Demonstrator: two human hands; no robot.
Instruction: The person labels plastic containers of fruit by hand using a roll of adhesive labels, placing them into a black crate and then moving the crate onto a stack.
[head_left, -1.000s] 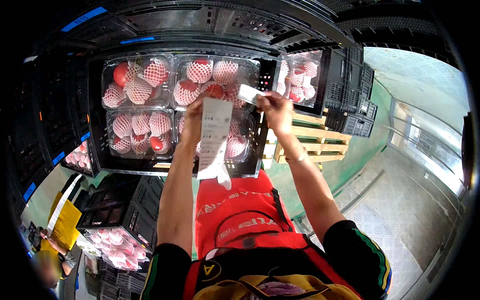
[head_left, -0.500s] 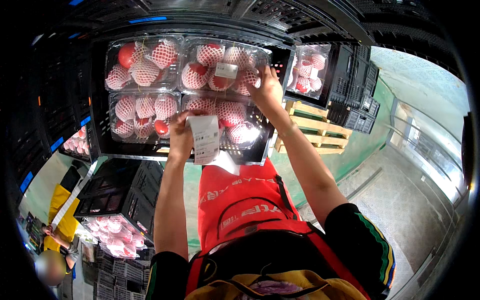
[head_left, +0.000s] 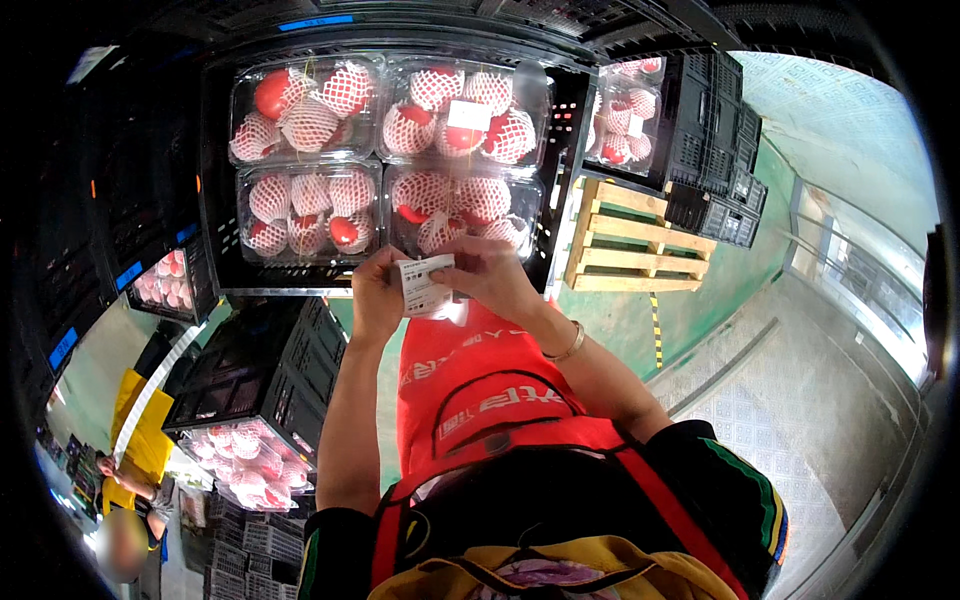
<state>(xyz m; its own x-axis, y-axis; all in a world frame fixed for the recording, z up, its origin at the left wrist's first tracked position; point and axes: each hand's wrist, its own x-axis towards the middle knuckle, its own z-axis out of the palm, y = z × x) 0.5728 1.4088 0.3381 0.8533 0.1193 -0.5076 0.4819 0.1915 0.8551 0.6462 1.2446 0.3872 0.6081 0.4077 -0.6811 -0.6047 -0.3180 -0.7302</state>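
My left hand (head_left: pixel 378 290) pinches a strip of white printed labels (head_left: pixel 424 297) at its left edge. My right hand (head_left: pixel 490 275) closes on the strip's upper right corner, thumb over it. Both hands are above the near edge of a black crate (head_left: pixel 320 280). In the crate sit clear plastic boxes of red fruit in white foam nets. The far-right box (head_left: pixel 420 140) bears a white label (head_left: pixel 469 115). The near-right box (head_left: pixel 405 235) is partly covered by my right hand; the far-left box (head_left: pixel 300 115) and near-left box (head_left: pixel 310 215) show no label.
To the right are stacked black crates (head_left: pixel 690 120) and a wooden pallet (head_left: pixel 640 240). At left stand dark crates (head_left: pixel 250 370) with more netted fruit (head_left: pixel 245 465). A person in yellow (head_left: pixel 140 430) is at the lower left. I wear a red apron (head_left: pixel 480 390).
My right hand has left the far-right box and come down to the label strip. The left hand has lowered slightly, and the strip now shows shorter between both hands.
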